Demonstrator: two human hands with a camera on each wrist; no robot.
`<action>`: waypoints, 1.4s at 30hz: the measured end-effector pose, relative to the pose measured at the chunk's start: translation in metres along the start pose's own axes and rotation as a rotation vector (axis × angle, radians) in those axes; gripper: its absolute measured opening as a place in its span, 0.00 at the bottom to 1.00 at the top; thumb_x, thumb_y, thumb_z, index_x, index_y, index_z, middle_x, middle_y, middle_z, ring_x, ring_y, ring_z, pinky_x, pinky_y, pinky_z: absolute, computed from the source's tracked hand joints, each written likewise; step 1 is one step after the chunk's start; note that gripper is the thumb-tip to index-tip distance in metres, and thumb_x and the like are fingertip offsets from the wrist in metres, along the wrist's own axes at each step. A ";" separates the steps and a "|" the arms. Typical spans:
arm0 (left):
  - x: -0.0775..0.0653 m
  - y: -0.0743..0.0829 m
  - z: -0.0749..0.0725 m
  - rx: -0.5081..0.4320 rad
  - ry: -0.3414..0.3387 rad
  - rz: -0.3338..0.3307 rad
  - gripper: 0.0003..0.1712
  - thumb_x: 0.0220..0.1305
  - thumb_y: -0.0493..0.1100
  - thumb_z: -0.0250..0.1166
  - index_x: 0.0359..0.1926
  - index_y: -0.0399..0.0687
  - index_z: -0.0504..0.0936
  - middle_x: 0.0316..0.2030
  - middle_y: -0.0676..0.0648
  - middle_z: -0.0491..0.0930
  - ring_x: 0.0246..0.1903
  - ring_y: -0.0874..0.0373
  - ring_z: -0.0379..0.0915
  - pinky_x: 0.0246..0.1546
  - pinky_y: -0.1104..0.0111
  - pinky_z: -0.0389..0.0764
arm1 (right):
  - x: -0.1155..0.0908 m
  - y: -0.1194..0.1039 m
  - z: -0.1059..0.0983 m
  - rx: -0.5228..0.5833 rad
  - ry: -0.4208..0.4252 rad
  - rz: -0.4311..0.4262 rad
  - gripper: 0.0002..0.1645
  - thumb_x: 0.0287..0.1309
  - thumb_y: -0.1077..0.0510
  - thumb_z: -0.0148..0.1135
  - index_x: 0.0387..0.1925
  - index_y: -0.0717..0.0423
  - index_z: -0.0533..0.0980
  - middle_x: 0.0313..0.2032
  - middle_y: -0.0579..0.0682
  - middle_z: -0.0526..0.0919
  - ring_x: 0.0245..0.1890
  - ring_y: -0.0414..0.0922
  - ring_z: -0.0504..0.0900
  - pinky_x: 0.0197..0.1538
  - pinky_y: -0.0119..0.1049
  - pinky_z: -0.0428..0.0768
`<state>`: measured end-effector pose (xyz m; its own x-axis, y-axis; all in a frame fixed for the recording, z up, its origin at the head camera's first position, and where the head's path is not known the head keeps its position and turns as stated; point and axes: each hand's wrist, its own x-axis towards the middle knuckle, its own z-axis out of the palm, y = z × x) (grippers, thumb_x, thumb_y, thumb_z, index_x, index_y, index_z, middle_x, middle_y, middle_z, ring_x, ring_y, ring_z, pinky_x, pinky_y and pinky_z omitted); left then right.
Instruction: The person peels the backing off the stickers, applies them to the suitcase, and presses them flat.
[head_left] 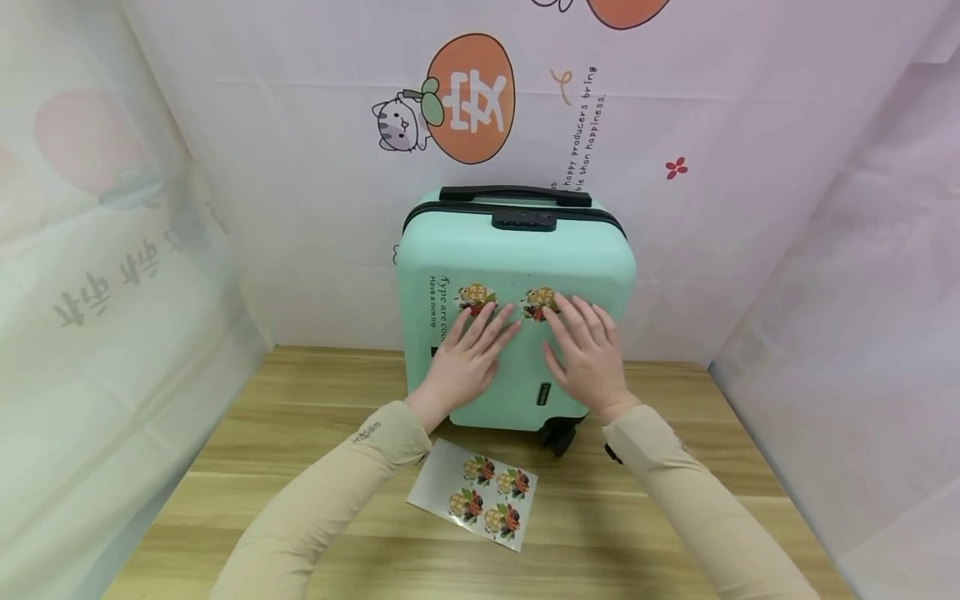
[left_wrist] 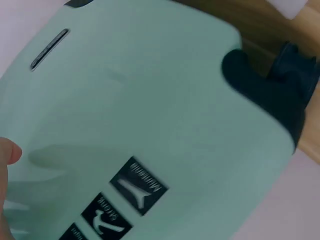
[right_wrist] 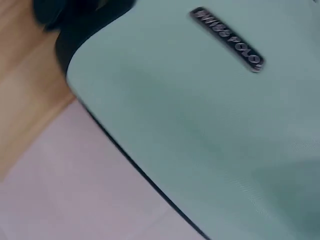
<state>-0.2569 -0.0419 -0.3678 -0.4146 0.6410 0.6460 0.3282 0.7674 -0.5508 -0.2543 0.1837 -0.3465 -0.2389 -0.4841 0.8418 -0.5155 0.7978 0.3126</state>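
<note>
A mint-green suitcase [head_left: 510, 250] stands upright, with two round fruit stickers on its front. My left hand [head_left: 467, 364] lies over the front with its fingers spread and straight, fingertips at the lower edge of the left sticker [head_left: 476, 295]. Across from it, my right hand [head_left: 591, 354] has its fingers extended, the tips overlapping the right sticker [head_left: 538, 302]. In the left wrist view only a fingertip [left_wrist: 11, 151] shows at the left edge, beside black printed labels [left_wrist: 139, 186]. The right wrist view holds the suitcase's small nameplate [right_wrist: 227, 39] and no fingers.
A sticker sheet [head_left: 442, 479] with several fruit stickers lies on the wooden table [head_left: 315, 467] before the suitcase. One black wheel [head_left: 558, 435] shows at the suitcase's bottom. A printed cloth [head_left: 315, 167] hangs behind, with pale cloth on both sides.
</note>
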 end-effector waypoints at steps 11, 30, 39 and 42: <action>-0.019 -0.001 0.008 -0.069 0.009 -0.027 0.34 0.67 0.51 0.53 0.72 0.56 0.55 0.75 0.47 0.34 0.74 0.52 0.34 0.71 0.57 0.51 | 0.004 -0.005 -0.004 -0.224 -0.440 -0.055 0.38 0.71 0.37 0.17 0.74 0.52 0.35 0.73 0.44 0.23 0.74 0.43 0.26 0.74 0.47 0.37; -0.037 -0.005 0.010 -0.100 -0.056 -0.018 0.33 0.67 0.51 0.53 0.71 0.54 0.58 0.74 0.45 0.45 0.73 0.52 0.42 0.72 0.59 0.50 | 0.019 -0.023 -0.005 -0.201 -0.497 0.012 0.41 0.68 0.37 0.13 0.73 0.56 0.31 0.71 0.46 0.18 0.72 0.43 0.21 0.75 0.42 0.35; -0.039 -0.005 0.013 -0.090 -0.052 -0.019 0.34 0.67 0.53 0.54 0.72 0.54 0.57 0.74 0.45 0.28 0.74 0.52 0.33 0.72 0.59 0.49 | 0.019 -0.027 -0.001 -0.150 -0.453 0.039 0.41 0.69 0.36 0.12 0.72 0.56 0.27 0.71 0.47 0.18 0.72 0.43 0.20 0.74 0.41 0.31; -0.041 -0.005 0.014 -0.097 -0.050 -0.022 0.35 0.66 0.53 0.54 0.71 0.54 0.58 0.74 0.45 0.28 0.74 0.52 0.34 0.72 0.59 0.49 | 0.020 -0.029 0.000 -0.140 -0.436 -0.015 0.40 0.70 0.37 0.15 0.73 0.55 0.31 0.72 0.46 0.20 0.73 0.43 0.22 0.75 0.42 0.34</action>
<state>-0.2534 -0.0718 -0.3986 -0.4637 0.6245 0.6284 0.3981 0.7805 -0.4820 -0.2444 0.1512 -0.3385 -0.5719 -0.5782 0.5819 -0.4124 0.8159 0.4053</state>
